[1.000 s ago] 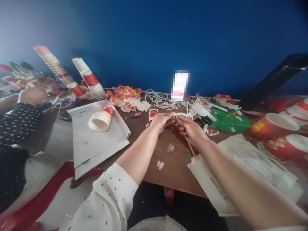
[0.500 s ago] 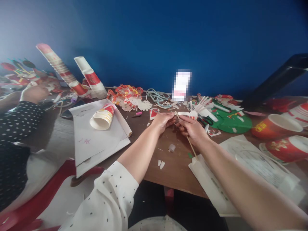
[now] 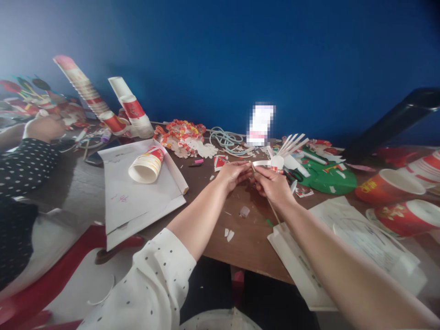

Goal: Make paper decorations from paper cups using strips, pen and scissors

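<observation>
Head view: I see the right hand (image 3: pixel 273 184) pinching the stick (image 3: pixel 274 212) above the middle of the table (image 3: pixel 247 247). The left hand (image 3: pixel 237 174) meets the far tip; I can't tell its grip. I think this step is fixing the tip by the white strip (image 3: pixel 262 162), so it needs steady fingers. There's room near, with small scraps (image 3: pixel 229 235); the packet (image 3: pixel 299 263) overhangs the near edge on the right.

A big blue wall (image 3: pixel 206 55) is behind the brown table (image 3: pixel 247 250). On the left is a tall stack of cups (image 3: pixel 84 93). More cups (image 3: pixel 151 164) lie on their side on a white card (image 3: pixel 137 208). A pale blue cord (image 3: pixel 223 137) sits in loops by the wall. On the right, an orange cup (image 3: pixel 373 188) sits near a green sheet (image 3: pixel 319 182).
</observation>
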Action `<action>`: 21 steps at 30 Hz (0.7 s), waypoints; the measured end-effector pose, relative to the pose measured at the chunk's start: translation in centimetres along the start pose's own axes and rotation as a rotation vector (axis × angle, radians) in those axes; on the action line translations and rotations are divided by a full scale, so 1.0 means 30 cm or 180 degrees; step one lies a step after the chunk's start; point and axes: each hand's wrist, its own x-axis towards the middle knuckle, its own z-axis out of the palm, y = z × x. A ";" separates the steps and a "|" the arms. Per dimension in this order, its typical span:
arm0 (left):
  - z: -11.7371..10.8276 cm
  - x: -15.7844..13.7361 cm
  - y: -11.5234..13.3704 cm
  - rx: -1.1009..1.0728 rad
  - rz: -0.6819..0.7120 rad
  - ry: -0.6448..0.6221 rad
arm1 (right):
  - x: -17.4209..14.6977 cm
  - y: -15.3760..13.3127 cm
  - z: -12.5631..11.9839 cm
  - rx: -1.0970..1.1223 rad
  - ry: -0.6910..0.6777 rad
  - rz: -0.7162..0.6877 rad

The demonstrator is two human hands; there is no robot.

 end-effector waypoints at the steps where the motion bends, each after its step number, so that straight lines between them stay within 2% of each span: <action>1: -0.002 0.000 0.003 0.0004 -0.0015 -0.0031 | -0.003 -0.006 0.000 -0.0039 -0.0033 -0.0021; 9: -0.006 -0.004 0.009 0.0070 -0.0067 -0.0021 | 0.003 -0.003 -0.014 -0.0281 -0.0103 -0.0101; 15: -0.002 -0.006 0.005 0.0132 0.0008 -0.0023 | 0.014 0.013 -0.033 -0.0639 -0.0111 -0.0443; 21: 0.006 -0.006 0.011 0.0392 0.0111 0.0016 | 0.006 -0.010 -0.031 -0.0916 -0.0167 -0.0658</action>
